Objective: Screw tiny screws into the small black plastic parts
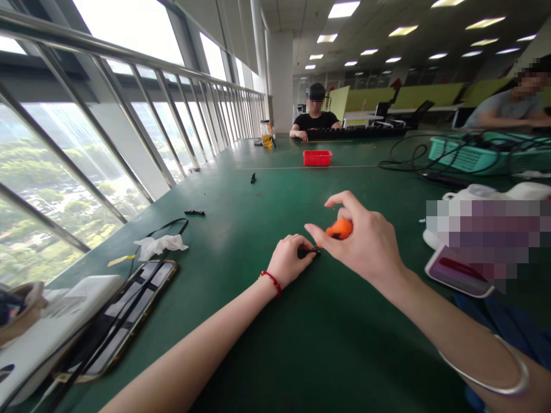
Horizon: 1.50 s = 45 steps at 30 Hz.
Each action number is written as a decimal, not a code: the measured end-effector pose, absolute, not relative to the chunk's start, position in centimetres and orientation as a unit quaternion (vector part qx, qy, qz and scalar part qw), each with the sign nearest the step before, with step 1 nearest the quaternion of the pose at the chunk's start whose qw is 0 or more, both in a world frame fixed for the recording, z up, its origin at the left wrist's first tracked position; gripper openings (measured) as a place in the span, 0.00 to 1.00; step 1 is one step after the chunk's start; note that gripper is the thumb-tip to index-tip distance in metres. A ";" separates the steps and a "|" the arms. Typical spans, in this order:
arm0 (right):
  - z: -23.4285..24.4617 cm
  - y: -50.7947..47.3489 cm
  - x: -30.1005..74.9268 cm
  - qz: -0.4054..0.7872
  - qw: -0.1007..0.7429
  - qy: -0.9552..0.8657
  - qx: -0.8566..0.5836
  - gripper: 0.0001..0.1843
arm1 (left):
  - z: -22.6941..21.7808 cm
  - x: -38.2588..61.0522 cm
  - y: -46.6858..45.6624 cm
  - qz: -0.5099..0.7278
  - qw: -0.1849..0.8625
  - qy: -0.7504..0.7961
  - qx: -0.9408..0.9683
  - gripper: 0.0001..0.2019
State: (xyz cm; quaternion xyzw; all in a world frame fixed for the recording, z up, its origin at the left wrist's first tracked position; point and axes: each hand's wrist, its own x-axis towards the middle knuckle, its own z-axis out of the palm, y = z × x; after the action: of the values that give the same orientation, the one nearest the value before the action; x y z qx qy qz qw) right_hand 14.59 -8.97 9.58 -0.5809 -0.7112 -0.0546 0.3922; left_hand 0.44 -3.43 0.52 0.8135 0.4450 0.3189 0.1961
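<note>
Near the middle of the table, my left hand point(290, 258) rests low with thumb and fingers pinched on a small black part point(317, 251). Most of that part is hidden by the fingertips. My right hand point(365, 238) is raised just to the right of it, its thumb and index finger spread apart. An orange-handled tool point(340, 229) sits in its palm under the curled other fingers. The tool's far end points down toward the black part; whether they touch I cannot tell.
On the green table point(241, 229), a phone point(124, 315), cables and crumpled tissue point(159, 245) lie left. Small black pieces point(195, 213) lie farther off. A red bin point(317, 158) stands ahead, a teal basket point(469, 155) right. One person sits opposite, another at far right.
</note>
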 end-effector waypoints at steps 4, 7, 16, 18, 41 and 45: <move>9.4 -8.9 14.6 -0.050 0.405 -0.716 -0.566 0.10 | 0.5 0.5 -3.4 0.316 0.190 0.442 0.818 0.03; 9.4 -8.8 14.7 -0.025 0.413 -0.720 -0.557 0.15 | 0.6 0.5 -3.5 0.316 0.191 0.447 0.815 0.04; 9.9 -7.7 16.6 -0.002 0.470 -0.678 -0.565 0.11 | 0.9 0.5 -3.6 0.307 0.210 0.444 0.815 0.03; 9.9 -7.4 17.1 0.004 0.475 -0.667 -0.574 0.11 | 0.9 0.5 -3.6 0.304 0.210 0.448 0.814 0.02; 9.1 -6.7 17.3 0.053 0.498 -0.665 -0.554 0.10 | 0.7 0.6 -3.5 0.309 0.212 0.443 0.815 0.03; 8.9 -6.7 17.2 0.059 0.494 -0.666 -0.557 0.09 | 0.8 0.6 -3.6 0.308 0.210 0.446 0.813 0.03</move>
State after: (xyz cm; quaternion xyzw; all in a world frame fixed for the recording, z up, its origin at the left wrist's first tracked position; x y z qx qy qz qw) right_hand 17.15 -6.72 8.94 -0.5566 -0.6655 0.0593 0.4937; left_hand 0.60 -3.55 0.78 0.8134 0.4461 0.3085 0.2101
